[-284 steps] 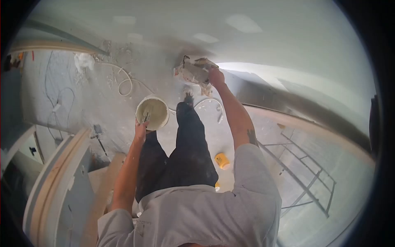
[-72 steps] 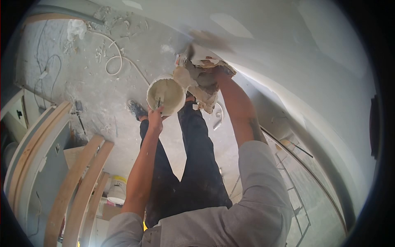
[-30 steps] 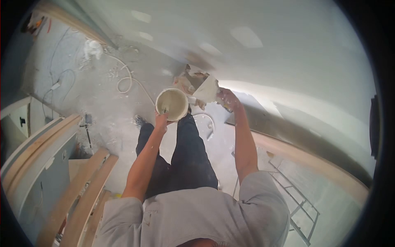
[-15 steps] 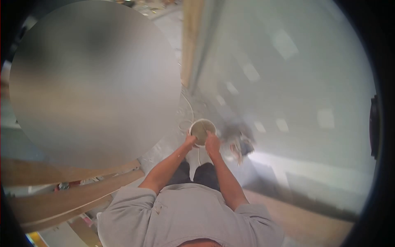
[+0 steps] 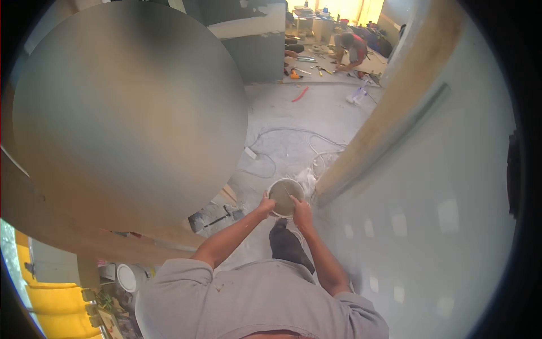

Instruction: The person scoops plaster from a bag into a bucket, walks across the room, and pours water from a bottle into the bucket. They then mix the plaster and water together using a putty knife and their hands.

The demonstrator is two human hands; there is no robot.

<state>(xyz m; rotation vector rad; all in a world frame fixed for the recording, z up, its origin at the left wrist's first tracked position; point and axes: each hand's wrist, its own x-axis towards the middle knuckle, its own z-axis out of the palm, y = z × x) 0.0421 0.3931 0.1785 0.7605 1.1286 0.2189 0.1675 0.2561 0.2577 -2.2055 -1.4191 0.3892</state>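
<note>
A round white-rimmed bucket (image 5: 285,198) with grey-brown material inside is held out in front of my body. My left hand (image 5: 266,204) is closed on its left rim. On the right side, my right hand (image 5: 301,211) is at the rim with its fingers closed round something thin, perhaps a tool handle, that reaches into the bucket; whether those fingers also grip the rim is too small to tell.
A panelled wall (image 5: 395,186) with white patches runs along the right, beside a wooden post (image 5: 389,104). Cables (image 5: 293,130) lie on the floor ahead. Another person (image 5: 354,51) crouches among tools at the back. A blurred disc covers the upper left.
The view has turned, so the wooden post now leans right and the floor ahead and the crouching person show. The bucket is still between my hands, and one dark-clad leg is forward.
</note>
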